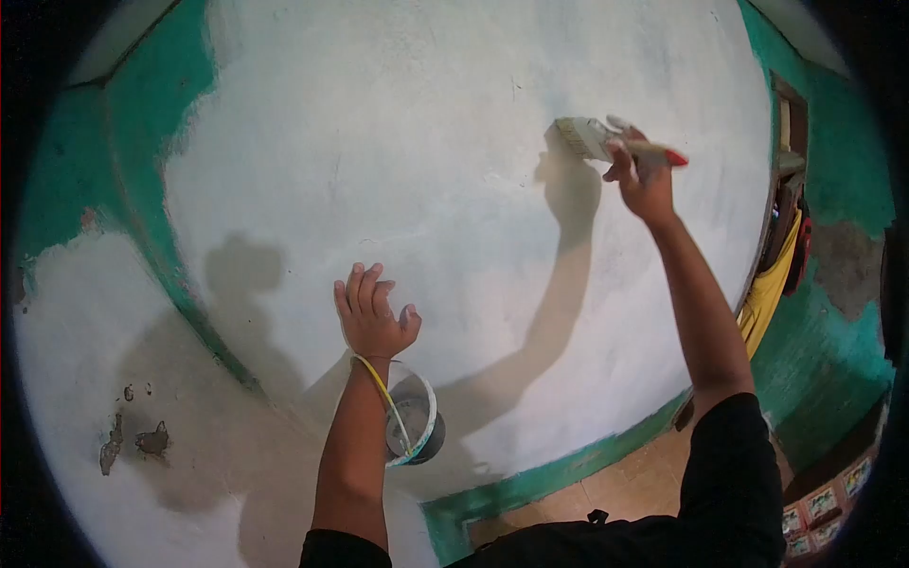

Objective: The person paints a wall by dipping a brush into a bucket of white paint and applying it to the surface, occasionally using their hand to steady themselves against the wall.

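Note:
My right hand is raised at the upper right, its fingers closed round a wide brush with a red-tipped handle. The brush's bristles point left, at the white-painted wall. Lower and to the left, my left hand has its fingers spread against the wall or just before it. From my left forearm hangs a small bucket by its yellow handle, which loops over near the wrist. Something greyish shows inside the bucket.
Green paint borders the white area at the left. Dark chipped patches mark the lower-left wall. A yellow cloth hangs by an opening at the right. Tiled floor shows below the wall's green bottom edge.

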Tool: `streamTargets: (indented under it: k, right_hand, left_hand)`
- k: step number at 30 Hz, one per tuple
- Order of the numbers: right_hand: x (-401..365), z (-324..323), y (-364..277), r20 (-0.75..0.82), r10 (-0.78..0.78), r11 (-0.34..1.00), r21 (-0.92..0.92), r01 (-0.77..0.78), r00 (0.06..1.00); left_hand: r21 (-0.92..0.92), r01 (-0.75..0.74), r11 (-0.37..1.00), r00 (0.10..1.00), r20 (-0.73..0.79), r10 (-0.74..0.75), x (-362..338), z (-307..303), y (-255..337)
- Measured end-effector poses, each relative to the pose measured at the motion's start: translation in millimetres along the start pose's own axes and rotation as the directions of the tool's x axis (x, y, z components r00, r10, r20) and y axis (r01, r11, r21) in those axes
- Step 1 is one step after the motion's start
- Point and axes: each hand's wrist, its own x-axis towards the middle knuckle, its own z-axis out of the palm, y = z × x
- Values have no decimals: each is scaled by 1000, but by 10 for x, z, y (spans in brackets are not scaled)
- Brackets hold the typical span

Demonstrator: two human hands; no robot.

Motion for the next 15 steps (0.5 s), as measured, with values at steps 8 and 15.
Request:
streamTargets:
  k: [8,15]
  right_hand:
    - [-1158,265,39,-30,48,992,-118,-51,998]
    - [-1214,346,-279,-140,480,827,403,-393,866]
  left_hand:
    - [-4,4,1000,999,54,-4,-4,4,19]
    - [33,-26,999,999,35,25,9,39,16]
